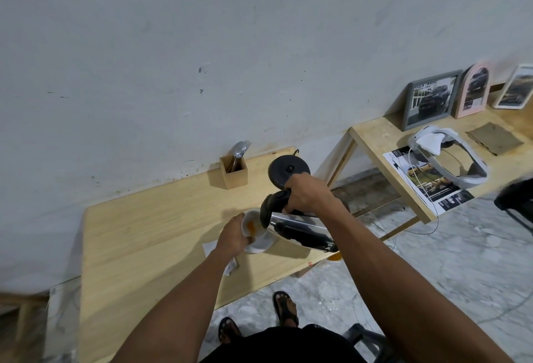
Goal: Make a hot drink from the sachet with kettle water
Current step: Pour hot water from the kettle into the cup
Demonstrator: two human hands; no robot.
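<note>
Wooden table (161,235) is stretching wide and bare left of both hands; its front edge is running just below the left forearm. Steel kettle (300,228) is tipping, spout end hiding the cup's right rim, so pour stream is not visible. Right hand (307,194) is clamping the kettle's black handle. Kettle base (288,170) is sitting just behind that hand. White cup (253,225), orange powder inside, is sitting on a saucer (259,245), left hand (235,237) wrapping its side. Torn sachet (232,267) is peeking out under left wrist, mostly hidden.
</note>
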